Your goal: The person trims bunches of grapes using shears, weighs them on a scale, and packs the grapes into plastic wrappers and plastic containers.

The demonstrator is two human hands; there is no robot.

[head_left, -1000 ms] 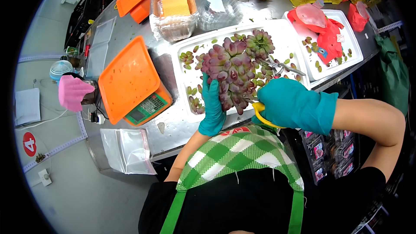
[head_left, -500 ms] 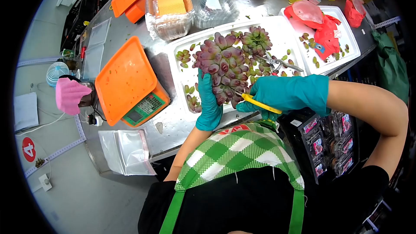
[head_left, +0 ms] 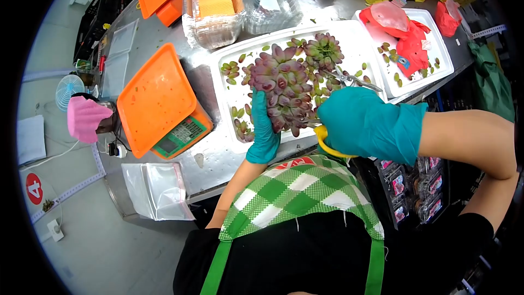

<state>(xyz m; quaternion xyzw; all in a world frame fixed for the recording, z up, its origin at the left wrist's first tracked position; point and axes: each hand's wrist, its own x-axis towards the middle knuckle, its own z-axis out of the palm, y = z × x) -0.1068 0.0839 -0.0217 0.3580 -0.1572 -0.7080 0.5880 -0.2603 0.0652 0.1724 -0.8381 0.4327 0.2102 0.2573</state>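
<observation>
trimming a succulent (head_left: 284, 84), it appears, a right hand (head_left: 367, 124) clasps yellow-handled scissors (head_left: 322, 137) while the left hand (head_left: 265, 141), grip unclear, steadies it, the next cut needing careful aim.

Steel-topped work table (head_left: 210, 170) in a pale grey room.
Left of it, a smooth grey surface (head_left: 82, 246) bears a red disc (head_left: 34, 188) with a white 4, a ruler-like strip (head_left: 65, 193), a white sheet (head_left: 31, 140) and a small white fitting (head_left: 55, 230); whether it is wall or floor is unclear. Light glints off the metal, and darkness rings the view.
</observation>
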